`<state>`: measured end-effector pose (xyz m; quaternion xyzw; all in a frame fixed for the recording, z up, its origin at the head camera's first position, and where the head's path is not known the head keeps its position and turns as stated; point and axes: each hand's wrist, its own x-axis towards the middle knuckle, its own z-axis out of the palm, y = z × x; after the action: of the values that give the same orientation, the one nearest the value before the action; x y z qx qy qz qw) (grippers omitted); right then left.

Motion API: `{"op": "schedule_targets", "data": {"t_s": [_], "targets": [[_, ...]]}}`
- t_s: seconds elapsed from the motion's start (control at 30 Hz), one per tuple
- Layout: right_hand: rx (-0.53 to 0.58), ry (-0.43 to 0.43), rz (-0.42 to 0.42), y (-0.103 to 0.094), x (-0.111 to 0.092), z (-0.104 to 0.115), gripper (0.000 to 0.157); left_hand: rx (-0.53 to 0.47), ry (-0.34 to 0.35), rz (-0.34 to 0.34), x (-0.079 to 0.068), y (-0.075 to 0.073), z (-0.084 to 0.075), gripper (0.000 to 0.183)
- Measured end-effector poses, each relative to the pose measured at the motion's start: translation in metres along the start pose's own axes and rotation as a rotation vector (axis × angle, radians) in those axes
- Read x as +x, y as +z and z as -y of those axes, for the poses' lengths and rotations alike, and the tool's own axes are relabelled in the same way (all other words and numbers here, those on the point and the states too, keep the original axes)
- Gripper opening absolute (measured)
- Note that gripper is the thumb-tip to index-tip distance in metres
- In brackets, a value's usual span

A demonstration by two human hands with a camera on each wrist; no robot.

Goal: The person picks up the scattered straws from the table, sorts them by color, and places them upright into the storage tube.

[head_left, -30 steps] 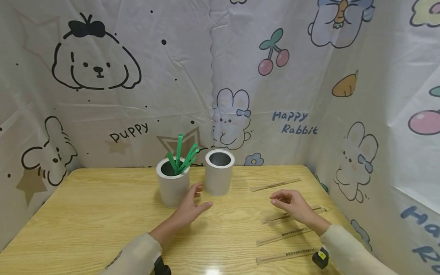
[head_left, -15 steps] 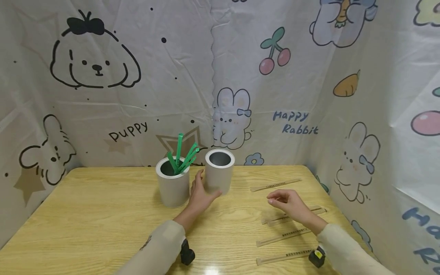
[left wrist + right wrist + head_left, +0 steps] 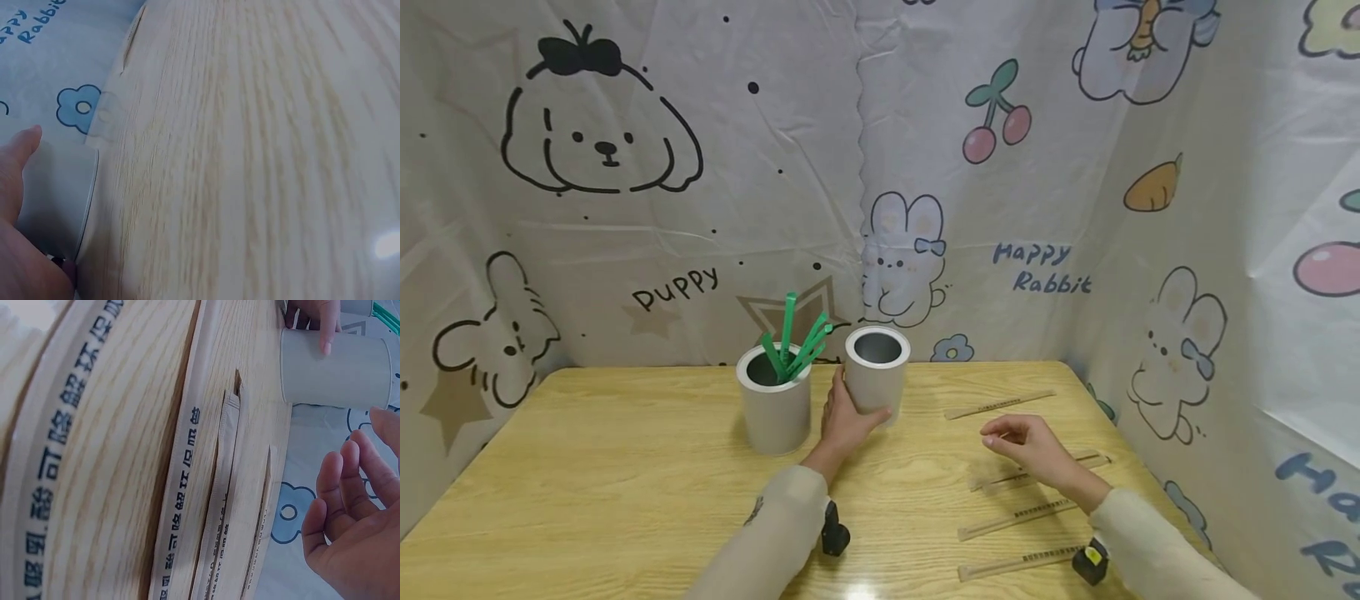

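My left hand (image 3: 852,423) grips the lower left side of a white cylindrical cup (image 3: 878,379) with a thick rim and dark interior. Its thumb lies across the cup's front, also seen in the right wrist view; the other fingers are partly hidden behind the cup. Just left of this hand stands a second white cup (image 3: 777,417), holding several green straws (image 3: 797,342). My right hand (image 3: 1030,446) hovers above the paper-wrapped straws (image 3: 1026,513) on the right, its fingers loosely bent and holding nothing.
The wooden table (image 3: 625,483) ends at a printed cloth (image 3: 775,167) behind and to the right. Several wrapped straws lie roughly parallel on the right side, one wrapped straw (image 3: 1000,405) farther back. A black wrist camera (image 3: 833,533) hangs below the left sleeve.
My left hand has moved right and forward from between the cups and now holds the right-hand cup. The right hand has shifted slightly left; the straws have stayed put.
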<state>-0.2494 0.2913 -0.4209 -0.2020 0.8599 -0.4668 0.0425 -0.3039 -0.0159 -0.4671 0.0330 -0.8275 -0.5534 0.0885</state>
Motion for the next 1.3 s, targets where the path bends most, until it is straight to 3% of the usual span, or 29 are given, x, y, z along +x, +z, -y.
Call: {"op": "schedule_targets", "data": {"t_s": [0.6,0.9,1.3], "targets": [[-0.076,0.036,-0.043,-0.019,0.0,-0.004,0.033,0.086,-0.054,0.0,0.002,0.005,0.006,0.115],[-0.134,0.047,-0.038,-0.037,0.005,-0.027,0.035,0.071,-0.078,0.007,0.005,0.006,0.007,0.115],[-0.191,0.126,-0.022,-0.04,0.054,-0.057,0.038,0.081,-0.09,0.006,0.006,0.005,0.006,0.112]]}}
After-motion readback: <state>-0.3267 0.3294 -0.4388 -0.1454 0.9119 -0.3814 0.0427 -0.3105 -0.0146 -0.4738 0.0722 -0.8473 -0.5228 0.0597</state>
